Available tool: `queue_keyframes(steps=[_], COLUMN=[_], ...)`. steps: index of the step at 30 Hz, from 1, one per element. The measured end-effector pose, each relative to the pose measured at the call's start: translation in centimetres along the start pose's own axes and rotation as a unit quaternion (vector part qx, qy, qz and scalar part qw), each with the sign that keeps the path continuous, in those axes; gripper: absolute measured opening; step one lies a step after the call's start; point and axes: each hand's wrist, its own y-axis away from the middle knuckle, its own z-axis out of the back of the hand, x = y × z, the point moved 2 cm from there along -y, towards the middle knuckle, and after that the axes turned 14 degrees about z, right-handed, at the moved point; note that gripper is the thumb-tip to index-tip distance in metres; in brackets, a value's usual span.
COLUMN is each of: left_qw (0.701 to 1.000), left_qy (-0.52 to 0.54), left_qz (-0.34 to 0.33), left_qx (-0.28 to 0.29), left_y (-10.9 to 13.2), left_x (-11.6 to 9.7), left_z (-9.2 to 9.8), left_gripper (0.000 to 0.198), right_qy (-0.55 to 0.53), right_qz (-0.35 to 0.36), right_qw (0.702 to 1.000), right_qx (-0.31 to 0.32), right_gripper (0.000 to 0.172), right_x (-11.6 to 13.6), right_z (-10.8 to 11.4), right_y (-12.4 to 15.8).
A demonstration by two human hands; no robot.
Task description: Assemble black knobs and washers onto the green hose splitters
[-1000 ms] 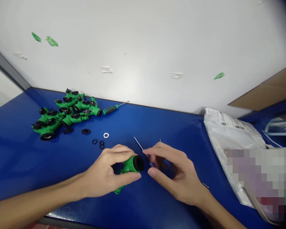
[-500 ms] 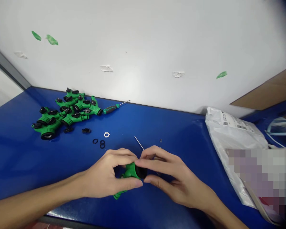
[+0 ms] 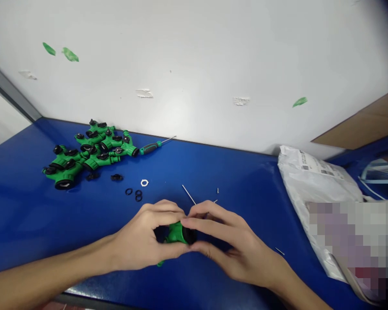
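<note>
Gripping: the left hand (image 3: 138, 234) is closed, fingers and thumb wrapped around a green plastic hose connector (image 3: 177, 234), while the right hand (image 3: 236, 245) curls over the connector's black end.
Held part: between both hands, just above the desk, with a short green branch showing below the left thumb.
Nearest loose parts: a thin steel pin (image 3: 189, 194) beside the right hand's fingers, and a tiny screw (image 3: 217, 190) just beyond it.
Farther left: black rubber O-rings (image 3: 134, 193) and a white hex nut (image 3: 144, 183), then a heap of green connectors with black fittings (image 3: 84, 153).
Tool: a green-and-black screwdriver (image 3: 150, 147) beside the heap, near the wall.
Desk: blue (image 3: 26, 206), carrying all of these.
Container: a white plastic mailing bag (image 3: 313, 189) at the right, its contents hidden; a pixelated patch (image 3: 345, 245) covers its lower part.
Label: a white printed shipping label (image 3: 320, 165) with barcodes on the bag, its text too small to read.
</note>
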Motion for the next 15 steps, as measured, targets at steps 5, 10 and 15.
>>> queue_keyframes(steps=[5, 10, 15], left_qw=[0.997, 1.000, 0.992], left_qy=[-0.036, -0.015, 0.063], left_qz=[-0.042, 0.003, 0.068], left_qx=[-0.046, -0.024, 0.086], left_y=[0.0, -0.2, -0.4], left_x=[0.0, -0.3, -0.8], left_z=[-0.1, 0.1, 0.7], left_gripper=[0.014, 0.004, 0.011], right_qy=[0.061, 0.091, 0.071], right_qz=[0.000, 0.018, 0.060], right_qw=[0.997, 0.994, 0.995], right_qx=[-0.053, -0.060, 0.017], right_gripper=[0.030, 0.031, 0.030], right_x=[-0.1, -0.1, 0.4], right_z=[-1.1, -1.3, 0.2], right_y=[0.4, 0.4, 0.0])
